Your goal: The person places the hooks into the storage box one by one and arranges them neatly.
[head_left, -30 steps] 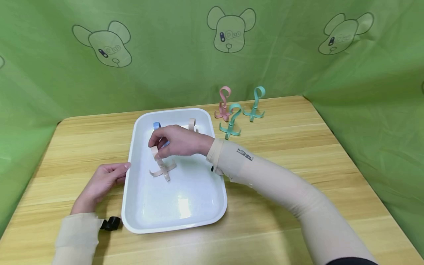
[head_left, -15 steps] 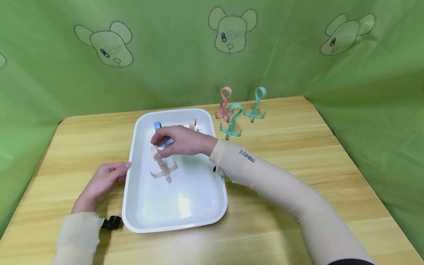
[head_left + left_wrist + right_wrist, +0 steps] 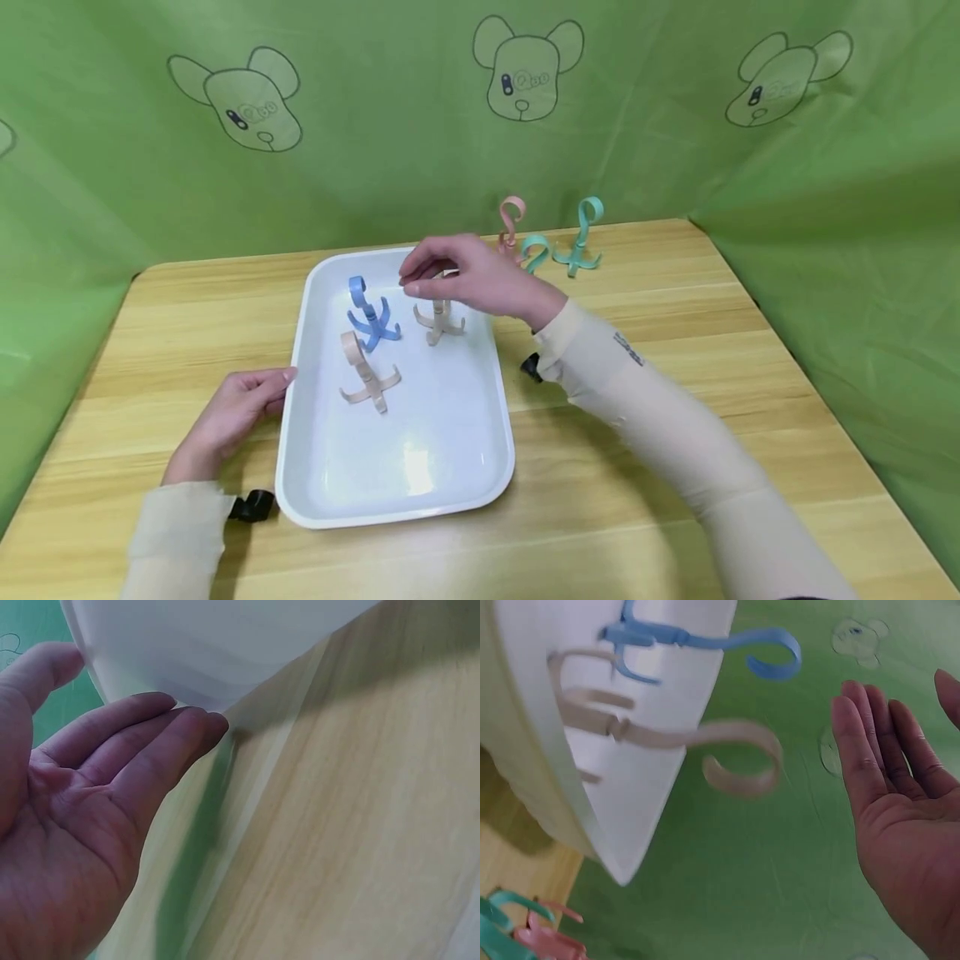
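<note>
My right hand (image 3: 476, 275) hovers over the far right part of the white tray (image 3: 405, 517), holding nothing. Its extended fingers (image 3: 855, 742) are apart from the hooks in the right wrist view. Below it stands a beige hook (image 3: 439, 321) with upturned prongs, its top partly hidden by the hand. A blue four-pronged hook (image 3: 369, 312) is upright at the tray's far left. Nearer, a second beige hook (image 3: 367, 375) stands in the tray. At the tray's left side, my left hand (image 3: 232, 417) touches the rim with its thumb; the straight fingers (image 3: 157, 750) lie against the outer wall.
Behind the tray's right side stand a pink hook (image 3: 511, 221) and two green hooks, one (image 3: 580, 237) farther right and one (image 3: 534, 250) partly covered by the right hand. A green printed curtain (image 3: 375, 167) surrounds the wooden table (image 3: 637, 333).
My right hand has let go of the nearer beige hook, which stays standing in the tray. It has moved right and away, uncovering the blue hook. The left hand has kept its place.
</note>
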The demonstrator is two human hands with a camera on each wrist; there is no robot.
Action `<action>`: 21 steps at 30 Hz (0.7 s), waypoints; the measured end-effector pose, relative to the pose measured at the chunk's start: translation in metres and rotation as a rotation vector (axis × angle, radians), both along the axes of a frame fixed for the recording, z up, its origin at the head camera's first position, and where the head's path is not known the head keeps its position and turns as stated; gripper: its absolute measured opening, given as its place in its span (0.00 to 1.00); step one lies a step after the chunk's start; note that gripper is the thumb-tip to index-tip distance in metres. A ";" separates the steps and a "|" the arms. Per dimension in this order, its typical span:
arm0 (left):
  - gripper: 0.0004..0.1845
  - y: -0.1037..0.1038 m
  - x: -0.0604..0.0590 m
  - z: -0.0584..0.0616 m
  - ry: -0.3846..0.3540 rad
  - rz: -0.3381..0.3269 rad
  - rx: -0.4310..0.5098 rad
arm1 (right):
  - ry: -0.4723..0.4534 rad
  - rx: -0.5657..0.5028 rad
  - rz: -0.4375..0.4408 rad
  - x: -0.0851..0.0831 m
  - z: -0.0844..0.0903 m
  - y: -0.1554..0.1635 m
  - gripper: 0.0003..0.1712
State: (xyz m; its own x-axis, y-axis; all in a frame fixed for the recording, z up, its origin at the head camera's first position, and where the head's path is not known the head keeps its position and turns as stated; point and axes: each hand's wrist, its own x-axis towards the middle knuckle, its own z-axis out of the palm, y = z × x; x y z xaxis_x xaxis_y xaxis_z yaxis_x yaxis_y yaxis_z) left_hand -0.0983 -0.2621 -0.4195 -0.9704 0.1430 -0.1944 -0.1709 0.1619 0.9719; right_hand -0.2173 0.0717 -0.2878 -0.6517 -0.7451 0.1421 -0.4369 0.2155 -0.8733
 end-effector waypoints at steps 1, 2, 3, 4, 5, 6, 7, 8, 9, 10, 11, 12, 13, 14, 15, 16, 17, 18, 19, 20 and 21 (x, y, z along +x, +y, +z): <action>0.27 0.000 0.000 0.000 0.000 0.000 0.004 | -0.001 -0.011 -0.013 0.000 0.003 0.004 0.11; 0.27 0.000 0.000 0.000 0.003 0.002 0.009 | -0.002 -0.020 -0.026 -0.001 0.005 0.008 0.11; 0.27 0.000 0.000 0.001 0.007 0.002 0.014 | 0.001 -0.031 -0.040 -0.001 0.007 0.011 0.11; 0.27 0.000 0.000 0.001 0.010 0.002 0.019 | -0.002 -0.042 -0.055 -0.002 0.009 0.014 0.11; 0.26 0.000 0.000 0.001 0.014 0.001 0.021 | -0.002 -0.050 -0.071 -0.002 0.011 0.017 0.11; 0.26 0.000 0.000 0.001 0.017 0.001 0.023 | -0.003 -0.059 -0.084 -0.003 0.012 0.020 0.11; 0.26 -0.001 0.000 0.001 0.019 0.000 0.027 | -0.004 -0.066 -0.098 -0.004 0.013 0.022 0.12; 0.26 -0.001 0.000 0.000 0.021 0.001 0.031 | -0.001 -0.073 -0.112 -0.005 0.013 0.024 0.12; 0.26 0.000 0.000 0.000 0.019 0.002 0.033 | -0.002 -0.083 -0.123 -0.006 0.013 0.026 0.12; 0.26 0.000 0.000 0.000 0.017 0.002 0.033 | -0.006 -0.094 -0.133 -0.006 0.013 0.028 0.12; 0.26 0.000 0.001 0.000 0.013 0.003 0.032 | -0.012 -0.108 -0.144 -0.007 0.013 0.031 0.12; 0.27 -0.001 0.001 0.000 0.009 0.003 0.031 | -0.016 -0.123 -0.155 -0.007 0.012 0.033 0.12; 0.27 0.000 0.000 0.000 0.007 0.002 0.032 | -0.021 -0.135 -0.170 -0.008 0.012 0.036 0.13; 0.27 -0.001 0.000 0.000 0.004 0.001 0.030 | -0.024 -0.145 -0.185 -0.009 0.011 0.040 0.13; 0.27 -0.001 0.000 -0.001 0.002 -0.001 0.029 | -0.030 -0.155 -0.198 -0.009 0.010 0.044 0.13; 0.27 -0.001 -0.001 -0.001 0.001 -0.003 0.025 | -0.036 -0.163 -0.211 -0.010 0.010 0.047 0.14; 0.27 -0.002 -0.001 -0.001 0.000 -0.005 0.021 | -0.042 -0.174 -0.220 -0.011 0.009 0.051 0.14; 0.27 -0.002 -0.001 -0.001 0.000 -0.007 0.019 | -0.045 -0.179 -0.229 -0.011 0.009 0.054 0.15; 0.27 -0.003 -0.001 -0.001 -0.001 -0.008 0.017 | -0.051 -0.189 -0.237 -0.012 0.008 0.058 0.15; 0.27 -0.003 -0.002 -0.001 -0.001 -0.009 0.014 | -0.054 -0.199 -0.245 -0.013 0.008 0.061 0.15; 0.27 -0.003 -0.002 -0.001 -0.002 -0.009 0.012 | -0.060 -0.210 -0.252 -0.014 0.007 0.064 0.16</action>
